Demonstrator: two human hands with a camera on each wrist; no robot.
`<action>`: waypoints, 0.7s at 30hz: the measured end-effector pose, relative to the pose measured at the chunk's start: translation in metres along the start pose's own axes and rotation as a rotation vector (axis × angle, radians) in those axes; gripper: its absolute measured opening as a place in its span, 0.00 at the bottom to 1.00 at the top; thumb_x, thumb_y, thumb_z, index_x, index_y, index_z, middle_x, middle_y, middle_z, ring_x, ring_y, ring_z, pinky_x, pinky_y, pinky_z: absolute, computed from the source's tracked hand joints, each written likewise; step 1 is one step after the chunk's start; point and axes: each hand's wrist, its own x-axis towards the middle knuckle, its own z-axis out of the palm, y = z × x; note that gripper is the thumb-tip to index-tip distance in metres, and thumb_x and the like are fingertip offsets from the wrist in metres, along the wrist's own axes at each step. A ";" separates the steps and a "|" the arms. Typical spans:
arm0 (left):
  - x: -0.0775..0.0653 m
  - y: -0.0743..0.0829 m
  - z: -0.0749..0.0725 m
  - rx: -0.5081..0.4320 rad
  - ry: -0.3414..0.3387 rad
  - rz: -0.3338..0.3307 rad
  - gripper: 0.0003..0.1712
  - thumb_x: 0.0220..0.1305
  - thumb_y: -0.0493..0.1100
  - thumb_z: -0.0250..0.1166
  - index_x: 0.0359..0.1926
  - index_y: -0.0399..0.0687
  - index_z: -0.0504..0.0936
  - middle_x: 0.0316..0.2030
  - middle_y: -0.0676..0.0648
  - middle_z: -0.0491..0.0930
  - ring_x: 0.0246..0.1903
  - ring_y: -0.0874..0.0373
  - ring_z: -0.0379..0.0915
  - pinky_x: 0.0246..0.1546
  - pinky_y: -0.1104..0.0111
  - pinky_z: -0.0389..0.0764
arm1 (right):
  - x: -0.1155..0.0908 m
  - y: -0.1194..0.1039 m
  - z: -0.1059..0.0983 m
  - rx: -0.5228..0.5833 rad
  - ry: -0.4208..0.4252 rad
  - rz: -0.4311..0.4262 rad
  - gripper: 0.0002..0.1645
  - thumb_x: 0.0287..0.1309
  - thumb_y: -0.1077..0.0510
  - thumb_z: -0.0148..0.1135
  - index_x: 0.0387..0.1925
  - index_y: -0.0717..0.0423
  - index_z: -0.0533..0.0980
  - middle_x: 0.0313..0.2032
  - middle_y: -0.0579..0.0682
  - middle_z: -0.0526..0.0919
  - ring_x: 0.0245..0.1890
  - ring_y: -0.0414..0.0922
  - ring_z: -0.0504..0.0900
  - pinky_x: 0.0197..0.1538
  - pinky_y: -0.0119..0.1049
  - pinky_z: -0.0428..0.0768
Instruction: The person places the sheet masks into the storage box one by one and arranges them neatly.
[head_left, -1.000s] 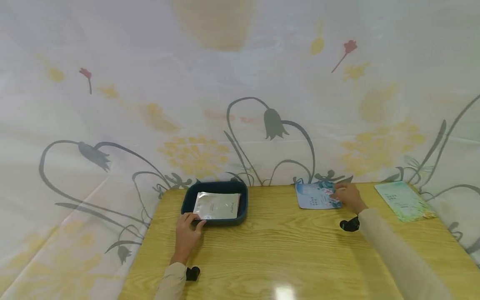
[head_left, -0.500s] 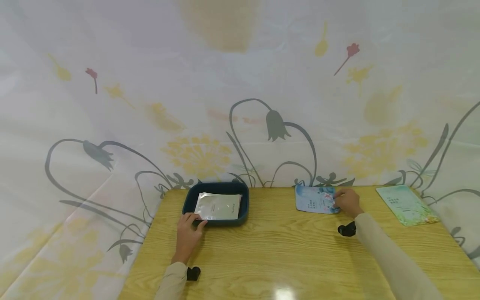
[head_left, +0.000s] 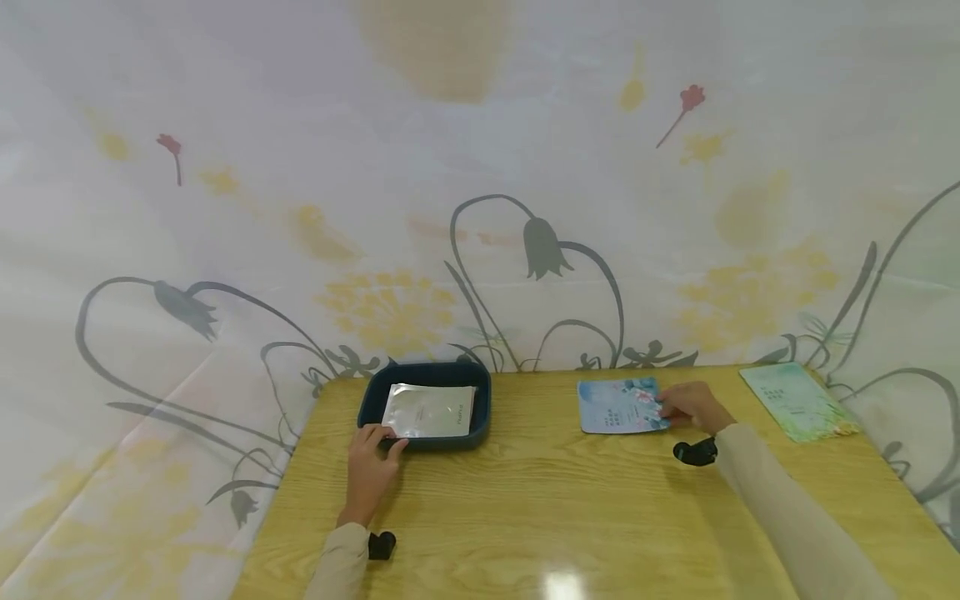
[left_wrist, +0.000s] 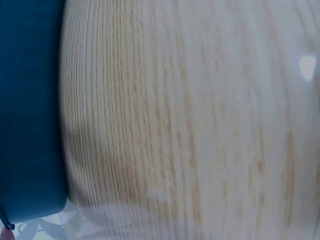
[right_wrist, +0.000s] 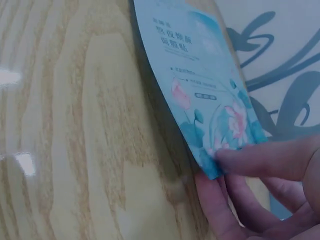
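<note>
Head view: left hand (head_left: 372, 462) at near-left corner of dark blue tray (head_left: 480, 412), fingers curled on rim; silver sachet (head_left: 429, 411) lying inside. Right hand (head_left: 693, 406) pinching near-right corner of blue lotus sachet (head_left: 618, 406), flat on wooden table (head_left: 555, 508). Green sachet (head_left: 797, 402) well apart, far right. Judged step: picking up blue sachet; next move calls for lift and carry left to tray. Floral cloth (head_left: 480, 183) hanging behind table.

Left wrist view: tray wall (left_wrist: 30, 110), bare wood; hand barely visible.

Right wrist view: thumb on top, fingers (right_wrist: 220, 210) under sachet corner, edge raised.
</note>
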 end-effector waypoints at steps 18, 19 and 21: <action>0.000 0.000 0.001 -0.022 0.009 -0.011 0.13 0.42 0.31 0.76 0.27 0.40 0.78 0.29 0.45 0.73 0.32 0.50 0.67 0.38 0.61 0.65 | -0.003 0.014 0.020 -0.032 0.070 0.124 0.24 0.46 0.73 0.57 0.50 0.73 0.76 0.46 0.66 0.79 0.28 0.45 0.78 0.31 0.39 0.79; 0.000 0.000 0.000 -0.025 0.004 -0.017 0.13 0.43 0.31 0.76 0.27 0.40 0.78 0.30 0.45 0.73 0.32 0.50 0.67 0.38 0.61 0.65 | -0.004 0.015 0.022 -0.022 0.087 0.117 0.23 0.46 0.73 0.56 0.49 0.73 0.76 0.44 0.65 0.79 0.27 0.45 0.78 0.30 0.39 0.79; -0.001 0.000 0.000 -0.032 -0.007 -0.026 0.13 0.44 0.32 0.76 0.27 0.40 0.78 0.30 0.45 0.73 0.32 0.50 0.66 0.39 0.60 0.65 | -0.007 0.016 0.025 -0.013 0.102 0.090 0.23 0.48 0.74 0.54 0.49 0.75 0.75 0.44 0.66 0.79 0.26 0.44 0.78 0.29 0.39 0.79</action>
